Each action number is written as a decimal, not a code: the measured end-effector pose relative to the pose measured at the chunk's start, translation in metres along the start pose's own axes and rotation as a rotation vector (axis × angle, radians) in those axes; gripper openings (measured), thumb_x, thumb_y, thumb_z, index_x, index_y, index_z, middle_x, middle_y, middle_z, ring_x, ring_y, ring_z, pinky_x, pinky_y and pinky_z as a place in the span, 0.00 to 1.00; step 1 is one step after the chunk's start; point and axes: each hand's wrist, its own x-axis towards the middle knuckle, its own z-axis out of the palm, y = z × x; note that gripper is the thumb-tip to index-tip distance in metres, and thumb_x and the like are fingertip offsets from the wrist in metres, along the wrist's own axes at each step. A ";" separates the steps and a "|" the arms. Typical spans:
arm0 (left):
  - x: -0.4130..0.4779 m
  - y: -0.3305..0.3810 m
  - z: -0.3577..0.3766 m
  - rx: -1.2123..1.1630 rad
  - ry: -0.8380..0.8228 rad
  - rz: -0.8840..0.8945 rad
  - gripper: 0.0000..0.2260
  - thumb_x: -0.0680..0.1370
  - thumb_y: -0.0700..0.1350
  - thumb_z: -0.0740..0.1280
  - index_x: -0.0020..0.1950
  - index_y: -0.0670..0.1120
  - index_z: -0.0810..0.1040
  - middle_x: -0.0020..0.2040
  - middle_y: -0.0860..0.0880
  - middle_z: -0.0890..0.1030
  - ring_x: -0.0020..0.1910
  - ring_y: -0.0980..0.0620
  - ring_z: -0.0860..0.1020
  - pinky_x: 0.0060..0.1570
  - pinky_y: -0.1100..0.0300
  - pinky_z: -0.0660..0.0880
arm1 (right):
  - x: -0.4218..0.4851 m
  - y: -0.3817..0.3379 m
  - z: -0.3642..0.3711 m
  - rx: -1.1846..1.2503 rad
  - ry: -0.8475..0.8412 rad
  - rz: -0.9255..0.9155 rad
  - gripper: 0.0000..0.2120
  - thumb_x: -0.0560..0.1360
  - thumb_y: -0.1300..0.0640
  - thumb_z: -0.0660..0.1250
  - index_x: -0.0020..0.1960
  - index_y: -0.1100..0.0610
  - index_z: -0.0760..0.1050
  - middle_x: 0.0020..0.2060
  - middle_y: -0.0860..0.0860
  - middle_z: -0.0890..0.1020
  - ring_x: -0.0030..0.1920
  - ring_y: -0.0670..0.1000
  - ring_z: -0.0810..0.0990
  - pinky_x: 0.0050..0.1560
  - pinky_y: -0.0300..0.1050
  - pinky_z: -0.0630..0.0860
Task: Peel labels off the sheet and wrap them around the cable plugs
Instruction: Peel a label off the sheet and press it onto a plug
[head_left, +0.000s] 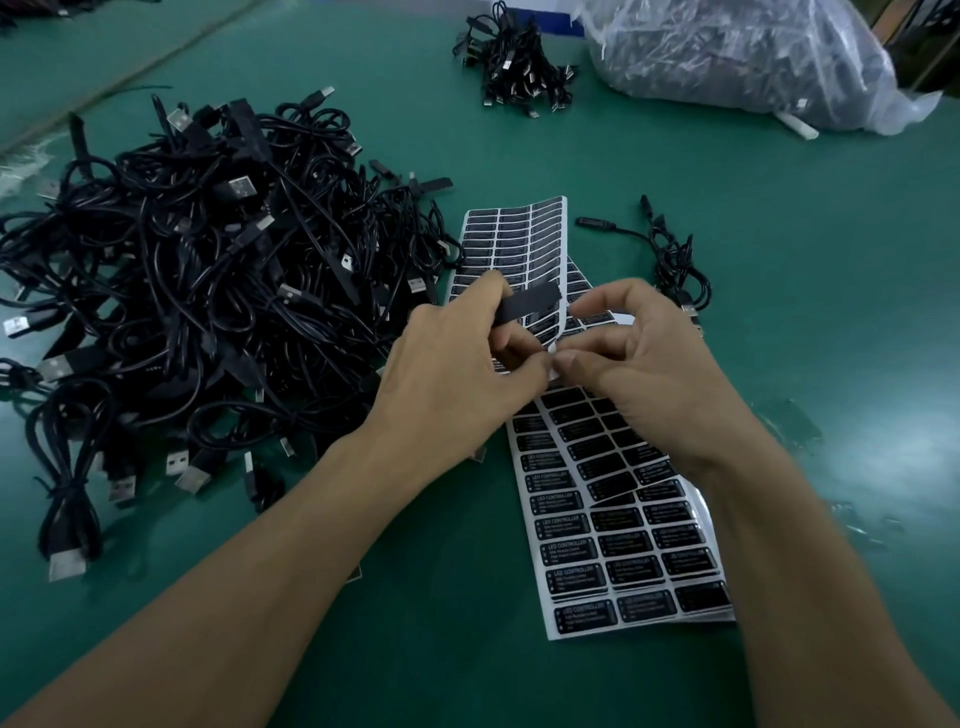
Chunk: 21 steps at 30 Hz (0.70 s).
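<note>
A white label sheet printed with rows of black labels lies on the green table in front of me, with a second curled sheet behind it. My left hand grips a flat black cable plug above the sheets. My right hand pinches a label between thumb and fingers, right beside the plug. The two thumbs nearly touch over a sheet edge.
A big tangled heap of black USB cables fills the table's left. One loose cable lies right of the sheets. A small cable bundle and a clear plastic bag sit at the far edge.
</note>
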 end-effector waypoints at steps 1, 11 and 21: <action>0.000 -0.001 0.000 -0.001 0.009 0.002 0.16 0.74 0.45 0.75 0.41 0.46 0.66 0.36 0.57 0.84 0.33 0.56 0.80 0.33 0.49 0.78 | 0.000 -0.001 0.000 -0.004 0.001 0.002 0.14 0.76 0.66 0.71 0.55 0.52 0.71 0.40 0.51 0.87 0.45 0.51 0.86 0.54 0.49 0.80; 0.003 -0.001 -0.003 -0.152 0.223 -0.076 0.19 0.75 0.38 0.70 0.36 0.50 0.60 0.33 0.49 0.80 0.32 0.51 0.76 0.32 0.61 0.74 | 0.000 0.009 -0.013 -0.206 0.158 0.061 0.08 0.71 0.60 0.72 0.46 0.49 0.77 0.30 0.50 0.82 0.29 0.47 0.74 0.34 0.47 0.74; 0.004 -0.002 -0.001 -0.205 0.199 -0.119 0.21 0.73 0.38 0.73 0.36 0.49 0.61 0.33 0.51 0.81 0.29 0.62 0.72 0.33 0.72 0.69 | -0.003 0.003 0.012 -0.476 0.253 -0.331 0.11 0.68 0.51 0.78 0.43 0.49 0.76 0.37 0.43 0.74 0.36 0.41 0.71 0.36 0.31 0.66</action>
